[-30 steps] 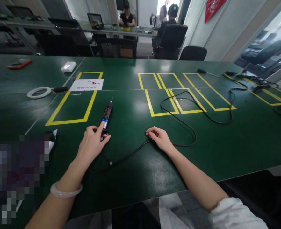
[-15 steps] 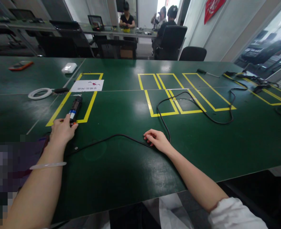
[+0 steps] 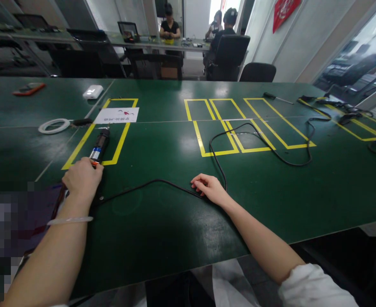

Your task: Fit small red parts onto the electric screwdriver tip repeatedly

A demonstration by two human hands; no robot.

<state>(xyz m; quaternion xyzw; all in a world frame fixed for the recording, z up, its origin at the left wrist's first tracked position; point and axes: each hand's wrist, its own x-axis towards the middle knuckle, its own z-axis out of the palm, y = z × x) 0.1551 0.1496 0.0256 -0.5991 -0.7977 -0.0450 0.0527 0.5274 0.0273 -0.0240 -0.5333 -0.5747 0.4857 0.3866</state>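
My left hand [image 3: 82,180] is closed on the near end of an electric screwdriver [image 3: 99,146], a black tool with a blue band. The tool lies on the green table [image 3: 175,221] across the near edge of a yellow-taped rectangle [image 3: 79,147], tip pointing away from me. Its black cable [image 3: 149,184] runs right across the table and under my right hand [image 3: 209,188]. That hand rests on the table with its fingers curled, pressing on the cable. Past it, the cable loops on toward the yellow boxes at the right.
A white tape roll [image 3: 53,125], a paper label [image 3: 117,114], a white box [image 3: 92,91] and an orange phone [image 3: 28,88] lie at the left. Several yellow-taped boxes [image 3: 235,123] mark the middle. More cables [image 3: 341,111] lie far right. People sit at a far desk [image 3: 170,26].
My left hand carried the screwdriver from the table's middle leftward into the yellow rectangle, dragging the cable along. In the last half second the hand drew slightly back. My right hand barely moved.
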